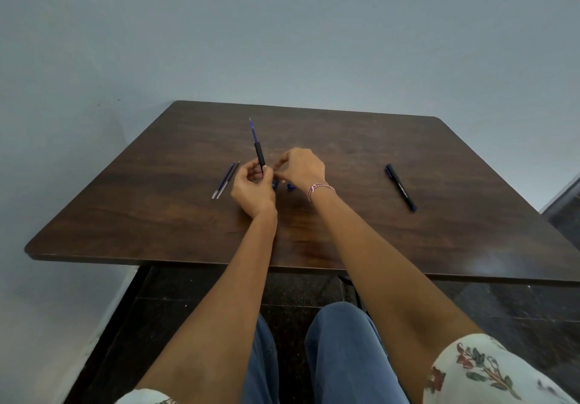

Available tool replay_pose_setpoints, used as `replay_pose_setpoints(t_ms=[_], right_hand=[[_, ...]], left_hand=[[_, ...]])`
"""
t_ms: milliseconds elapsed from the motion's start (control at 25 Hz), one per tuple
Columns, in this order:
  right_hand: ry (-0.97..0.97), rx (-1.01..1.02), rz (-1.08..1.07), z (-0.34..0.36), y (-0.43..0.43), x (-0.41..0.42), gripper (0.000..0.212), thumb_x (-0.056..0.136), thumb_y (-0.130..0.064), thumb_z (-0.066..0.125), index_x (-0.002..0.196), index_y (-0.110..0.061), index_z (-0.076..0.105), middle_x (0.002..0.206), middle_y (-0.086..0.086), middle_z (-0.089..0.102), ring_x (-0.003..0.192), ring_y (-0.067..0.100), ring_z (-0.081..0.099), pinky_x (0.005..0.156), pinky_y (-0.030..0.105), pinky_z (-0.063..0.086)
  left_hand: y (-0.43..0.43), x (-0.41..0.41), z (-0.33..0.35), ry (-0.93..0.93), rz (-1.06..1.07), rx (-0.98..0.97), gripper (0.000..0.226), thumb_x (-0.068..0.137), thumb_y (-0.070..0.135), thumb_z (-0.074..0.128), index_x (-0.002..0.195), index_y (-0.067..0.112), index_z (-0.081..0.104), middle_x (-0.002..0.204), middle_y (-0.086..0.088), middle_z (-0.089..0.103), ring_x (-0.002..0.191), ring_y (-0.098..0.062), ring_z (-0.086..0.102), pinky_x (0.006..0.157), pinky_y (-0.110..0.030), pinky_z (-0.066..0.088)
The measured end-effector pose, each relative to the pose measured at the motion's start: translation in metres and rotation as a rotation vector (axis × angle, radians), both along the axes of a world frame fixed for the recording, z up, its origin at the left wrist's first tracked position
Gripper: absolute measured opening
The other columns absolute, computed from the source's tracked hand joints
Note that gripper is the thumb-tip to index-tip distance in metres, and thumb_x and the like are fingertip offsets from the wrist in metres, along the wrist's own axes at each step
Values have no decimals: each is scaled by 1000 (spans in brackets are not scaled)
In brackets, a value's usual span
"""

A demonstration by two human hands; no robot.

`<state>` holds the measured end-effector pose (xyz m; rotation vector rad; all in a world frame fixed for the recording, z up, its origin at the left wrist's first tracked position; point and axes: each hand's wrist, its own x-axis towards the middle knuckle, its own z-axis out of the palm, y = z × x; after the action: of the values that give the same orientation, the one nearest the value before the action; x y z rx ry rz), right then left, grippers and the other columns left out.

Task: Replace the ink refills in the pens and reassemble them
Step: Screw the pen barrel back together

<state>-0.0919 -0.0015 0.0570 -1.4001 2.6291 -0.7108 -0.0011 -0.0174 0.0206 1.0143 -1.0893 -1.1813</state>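
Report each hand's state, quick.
Left hand: gripping the black pen barrel, blue refill sticking out.
Right hand: curled beside the barrel; cannot tell whether it holds anything.

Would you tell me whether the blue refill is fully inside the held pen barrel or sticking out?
Sticking out: much of the blue refill projects above the black barrel gripped by the left hand.

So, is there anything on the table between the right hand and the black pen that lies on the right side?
Nothing visible. Only bare table lies between the right hand and the black pen. The small blue parts sit below that hand, off this path. The left hand holds the pen barrel.
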Motion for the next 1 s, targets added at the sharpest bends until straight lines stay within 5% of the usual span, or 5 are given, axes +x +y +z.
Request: replay_pose_setpoints(t_ms=[240, 560, 720, 880, 1000], right_hand=[[98, 64, -3, -9, -6, 9, 25, 88, -30, 61, 92, -7, 69, 98, 13, 69, 92, 33, 65, 71, 35, 49], [37, 40, 12, -2, -9, 10, 13, 86, -20, 64, 93, -9, 68, 101, 13, 68, 92, 31, 65, 72, 33, 51], [-300, -336, -75, 2, 7, -9, 10, 77, -23, 77, 77, -24, 67, 81, -8, 70, 74, -1, 62, 66, 13, 50], [-424, -592, -229, -2, 32, -29, 11, 76, -27, 78, 78, -25, 68, 70, -13, 68, 63, -6, 61, 52, 1, 39], [-538, -691, -299, -13, 43, -36, 12, 76, -27, 78, 81, -25, 67, 77, -8, 72, 75, -1, 64, 63, 6, 39]], left_hand=[[2, 0, 0, -19, -5, -6, 21, 79, 3, 70, 94, 17, 65, 84, 5, 64, 73, -2, 61, 62, -8, 50], [2, 1, 0, -52, -31, -4, 22, 79, 4, 70, 100, 10, 68, 86, 1, 67, 73, -4, 62, 57, -5, 47], [-1, -1, 0, -83, -70, -16, 21, 80, 7, 71, 100, 12, 69, 84, 5, 66, 73, 0, 61, 63, -5, 48], [0, -5, 0, -162, -147, -61, 18, 80, 10, 71, 98, 15, 69, 76, 14, 63, 68, 4, 60, 63, -8, 48], [1, -7, -1, -225, -200, -83, 17, 80, 13, 71, 96, 18, 69, 72, 16, 61, 65, 9, 58, 58, -5, 46]])
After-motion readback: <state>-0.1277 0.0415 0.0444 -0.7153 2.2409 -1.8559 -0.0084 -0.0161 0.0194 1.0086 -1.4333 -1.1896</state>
